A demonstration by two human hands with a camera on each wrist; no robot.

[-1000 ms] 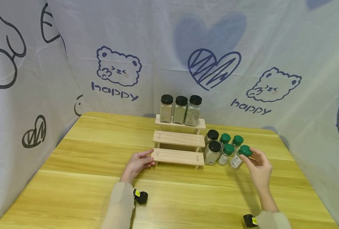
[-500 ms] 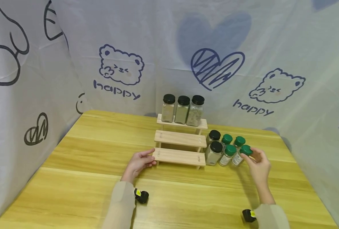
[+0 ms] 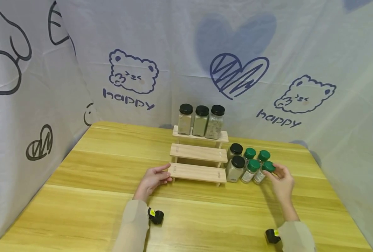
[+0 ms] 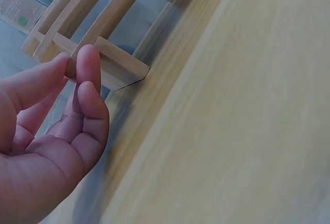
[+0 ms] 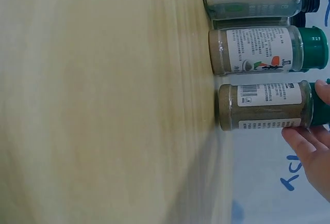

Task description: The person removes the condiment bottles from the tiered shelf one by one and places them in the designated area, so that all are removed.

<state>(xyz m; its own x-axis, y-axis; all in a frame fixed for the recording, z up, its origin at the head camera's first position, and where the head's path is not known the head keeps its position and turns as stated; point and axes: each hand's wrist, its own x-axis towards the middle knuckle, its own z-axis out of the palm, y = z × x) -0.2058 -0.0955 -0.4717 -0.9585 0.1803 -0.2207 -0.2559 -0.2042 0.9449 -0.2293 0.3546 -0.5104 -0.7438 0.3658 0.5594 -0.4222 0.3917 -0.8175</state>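
Note:
My left hand (image 3: 151, 180) pinches the left end of the lowest step of a three-tier wooden rack (image 3: 197, 172); in the left wrist view thumb and fingertips meet at the board's end (image 4: 72, 66). With my right hand (image 3: 283, 182) I hold a small green-capped spice jar (image 5: 268, 105) by its cap. That jar stands upright, at the right front of a group of jars. Beside it is another green-capped jar (image 3: 250, 171), a narrow gap apart in the right wrist view. Three black-capped spice jars (image 3: 200, 122) stand on the top tier.
Two black-capped jars (image 3: 235, 170) stand close to the rack's right side. Two more green-capped jars (image 3: 263, 156) are behind the front ones. The wooden table (image 3: 186, 217) extends toward me, and a printed cloth (image 3: 180, 42) hangs behind its back edge.
My right hand and the green-capped jar have shifted slightly left, closer to the neighbouring jar. The left hand keeps its hold on the rack. The head view has also shifted a little.

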